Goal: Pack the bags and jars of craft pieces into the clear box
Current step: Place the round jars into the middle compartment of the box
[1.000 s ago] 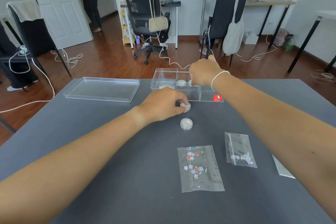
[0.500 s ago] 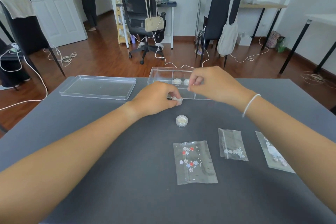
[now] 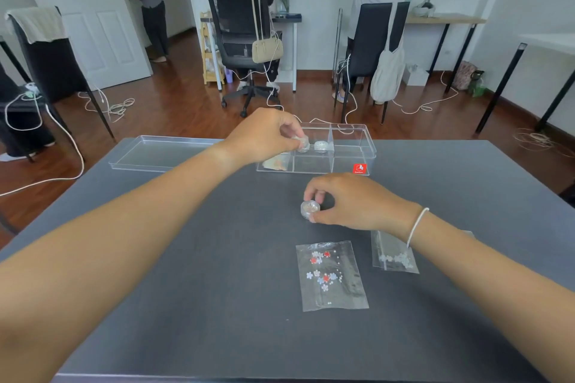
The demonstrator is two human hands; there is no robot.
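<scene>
The clear box with dividers stands at the far edge of the grey table. My left hand reaches into it, fingers shut on a small round jar. Beside that jar, another jar rests in the same compartment. My right hand pinches a third small jar that stands on the table in front of the box. A bag of red, white and blue flower pieces lies flat nearer to me. A smaller bag of white pieces lies partly under my right wrist.
The box's clear lid lies to the left of the box. A pale item shows in the box's front left compartment. Beyond the table are chairs, desks, floor cables and other people.
My left hand carried its jar from the table up into the box. My right hand left the box, came back toward me and closed on the jar standing on the table.
</scene>
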